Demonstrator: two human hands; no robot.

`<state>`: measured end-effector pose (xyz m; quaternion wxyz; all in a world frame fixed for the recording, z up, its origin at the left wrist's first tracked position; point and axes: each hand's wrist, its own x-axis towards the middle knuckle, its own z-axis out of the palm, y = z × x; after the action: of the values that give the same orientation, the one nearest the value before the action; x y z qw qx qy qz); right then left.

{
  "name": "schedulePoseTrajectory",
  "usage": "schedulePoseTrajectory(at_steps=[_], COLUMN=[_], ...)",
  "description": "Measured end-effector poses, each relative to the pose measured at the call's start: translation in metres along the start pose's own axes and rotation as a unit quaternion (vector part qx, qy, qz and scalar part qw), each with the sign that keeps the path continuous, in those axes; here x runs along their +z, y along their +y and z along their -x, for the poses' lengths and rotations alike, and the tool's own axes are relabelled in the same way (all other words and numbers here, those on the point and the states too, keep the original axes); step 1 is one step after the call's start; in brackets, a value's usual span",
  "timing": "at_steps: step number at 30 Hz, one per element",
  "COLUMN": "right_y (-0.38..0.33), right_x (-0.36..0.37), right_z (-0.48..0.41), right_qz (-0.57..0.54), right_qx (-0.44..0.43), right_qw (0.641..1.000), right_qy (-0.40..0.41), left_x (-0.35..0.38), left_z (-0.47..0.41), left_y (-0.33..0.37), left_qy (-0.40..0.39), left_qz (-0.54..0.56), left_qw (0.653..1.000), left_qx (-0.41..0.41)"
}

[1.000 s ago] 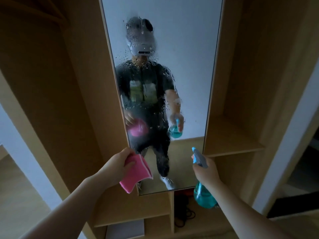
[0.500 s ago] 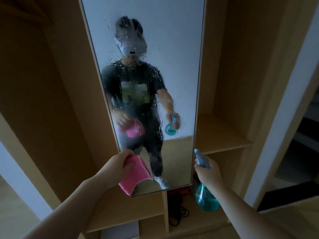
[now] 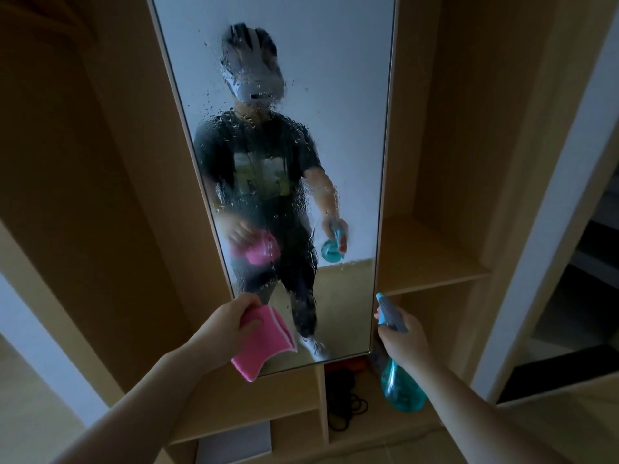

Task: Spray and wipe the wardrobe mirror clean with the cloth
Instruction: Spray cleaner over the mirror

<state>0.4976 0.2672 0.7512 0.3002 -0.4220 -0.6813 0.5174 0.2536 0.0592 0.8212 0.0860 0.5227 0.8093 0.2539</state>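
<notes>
Pale wooden wardrobe [image 3: 100, 195] panels frame the work surface on both sides.

1. Mirror [image 3: 351, 145]: a tall, narrow pane set upright in the middle of the wardrobe. Spray droplets [image 3: 268, 202] cover its central band from high up to near the bottom edge. The right strip looks mostly dry (only a few stray drops show).
2. Cloth [image 3: 264, 346]: pink, folded, held in front of the mirror's lower left corner. Contact with the glass cannot be confirmed.
3. Left hand [image 3: 227, 326]: grip closed round the cloth's upper edge, thumb on top.
4. Spray bottle [image 3: 402, 383]: teal, nozzle uppermost, just beside the mirror's lower right edge.
5. Right hand [image 3: 402, 343]: grip wrapped round the bottle neck. The trigger finger is not clearly visible.
6. Surroundings: an open shelf [image 3: 432, 262] to the right, and a low compartment with dark cables [image 3: 345, 403] under the mirror.

Step in hand, as judged: the glass appears wet enough, so wiping is due.

Procedure:
- Raise the cloth to the highest droplets and press it flat.
- Wipe downward in overlapping passes, catching runs before they reach the bottom edge and the cables below.
- Turn to a dry face once the cloth smears.
- Keep the bottle clear of the glass.
</notes>
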Motion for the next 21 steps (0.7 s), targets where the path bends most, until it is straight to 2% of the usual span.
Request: schedulePoseTrajectory(at_steps=[9, 11, 21], right_y=[0.019, 0.063, 0.069], right_x=[0.002, 0.013, 0.017], right_z=[0.006, 0.002, -0.006], right_qz=[0.024, 0.058, 0.057], right_qx=[0.042, 0.112, 0.115], right_qw=[0.999, 0.991, 0.991], right_qy=[-0.005, -0.037, -0.023], left_x=[0.017, 0.052, 0.052], left_z=[0.011, 0.012, 0.004], left_y=[-0.002, -0.018, -0.014], left_qy=[-0.019, -0.077, -0.040], left_qz=[0.015, 0.014, 0.012], left_qw=[1.000, 0.996, 0.998], left_qx=[-0.008, -0.049, -0.055])
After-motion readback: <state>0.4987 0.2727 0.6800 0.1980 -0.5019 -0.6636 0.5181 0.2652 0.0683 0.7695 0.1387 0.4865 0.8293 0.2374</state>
